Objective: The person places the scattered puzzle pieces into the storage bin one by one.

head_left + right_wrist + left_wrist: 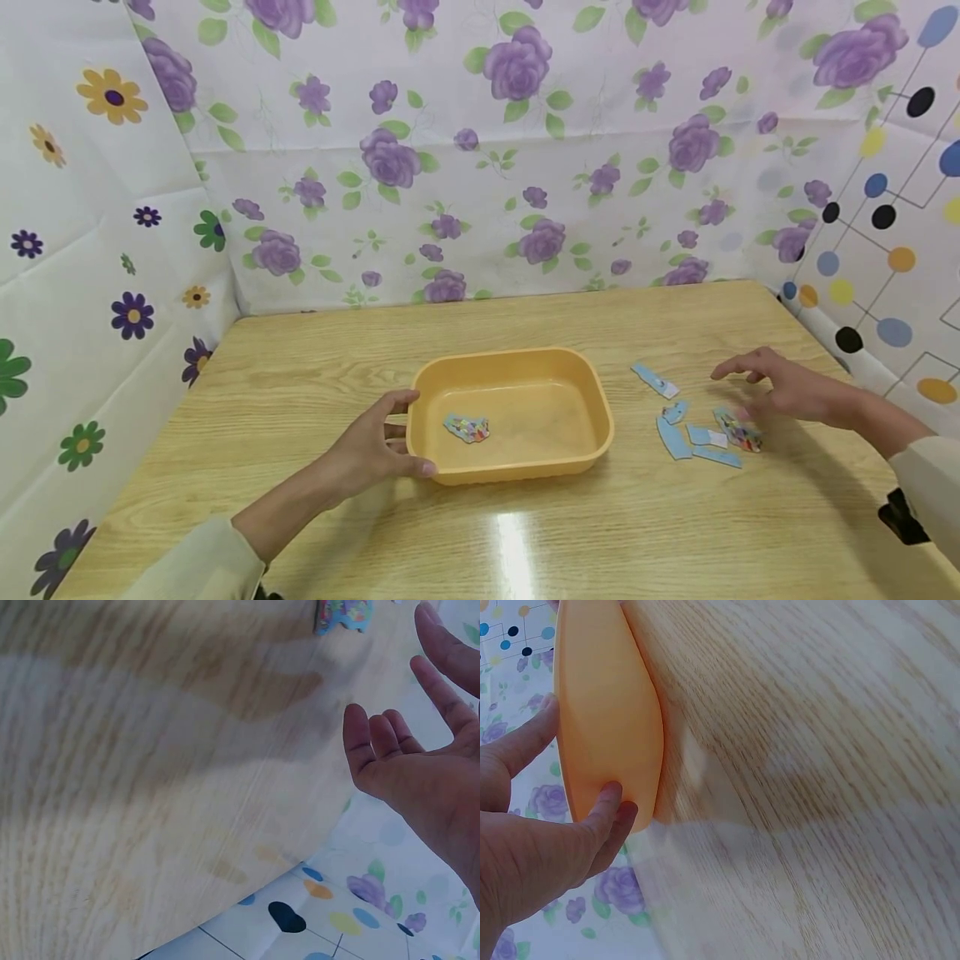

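A yellow-orange plastic basin (517,475) stands on the table, and my left hand (375,442) holds its left end, with the thumb by the front corner and fingers along the end wall. The left wrist view shows the fingertips of that hand (562,832) against the outer wall of the basin (611,712). One flat multicoloured piece (468,428) lies inside. Over the table's right side, my right hand (787,387) hovers with loosely bent fingers and nothing in them. Below it lies another multicoloured piece (738,429), partly seen in the right wrist view (343,615).
Several flat light blue pieces lie between the basin and my right hand, among them a long strip (655,381) and a curved one (673,437). The wooden table (315,358) meets a flowered cloth (390,208) at the back, with patterned cloths on both sides.
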Motion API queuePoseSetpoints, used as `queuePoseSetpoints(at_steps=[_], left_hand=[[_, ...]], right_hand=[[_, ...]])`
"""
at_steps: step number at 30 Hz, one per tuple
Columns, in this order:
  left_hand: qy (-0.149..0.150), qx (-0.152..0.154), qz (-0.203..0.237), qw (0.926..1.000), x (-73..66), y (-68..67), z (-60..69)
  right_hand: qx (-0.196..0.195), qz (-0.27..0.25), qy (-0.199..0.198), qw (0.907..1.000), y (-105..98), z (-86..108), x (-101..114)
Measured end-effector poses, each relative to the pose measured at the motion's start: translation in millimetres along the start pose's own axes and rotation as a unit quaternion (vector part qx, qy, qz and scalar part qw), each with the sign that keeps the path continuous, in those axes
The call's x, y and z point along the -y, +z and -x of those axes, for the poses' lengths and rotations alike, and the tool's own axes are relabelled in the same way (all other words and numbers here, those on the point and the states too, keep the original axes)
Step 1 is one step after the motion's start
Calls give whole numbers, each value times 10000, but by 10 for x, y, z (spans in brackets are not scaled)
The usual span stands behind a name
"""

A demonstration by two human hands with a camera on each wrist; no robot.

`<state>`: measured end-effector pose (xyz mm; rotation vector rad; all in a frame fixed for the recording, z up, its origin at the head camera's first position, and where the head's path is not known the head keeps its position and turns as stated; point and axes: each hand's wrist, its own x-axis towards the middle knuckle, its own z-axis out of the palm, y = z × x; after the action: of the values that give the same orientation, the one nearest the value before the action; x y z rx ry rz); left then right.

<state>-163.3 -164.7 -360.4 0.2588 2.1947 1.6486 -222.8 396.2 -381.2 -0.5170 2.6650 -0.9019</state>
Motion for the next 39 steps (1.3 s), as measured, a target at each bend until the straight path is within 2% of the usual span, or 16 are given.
queuePoseSetpoints(at_steps=[20, 29, 39], left_hand=[[-15, 14, -12, 10000, 3, -3, 8], [4, 53, 57, 10000, 6, -3, 3], [67, 87, 12, 9999, 10, -8, 7]], right_hand=[[-30, 6, -185, 9998, 155, 90, -141], [-190, 109, -383, 9990, 227, 177, -180], [-629, 292, -791, 9945, 327, 194, -293]])
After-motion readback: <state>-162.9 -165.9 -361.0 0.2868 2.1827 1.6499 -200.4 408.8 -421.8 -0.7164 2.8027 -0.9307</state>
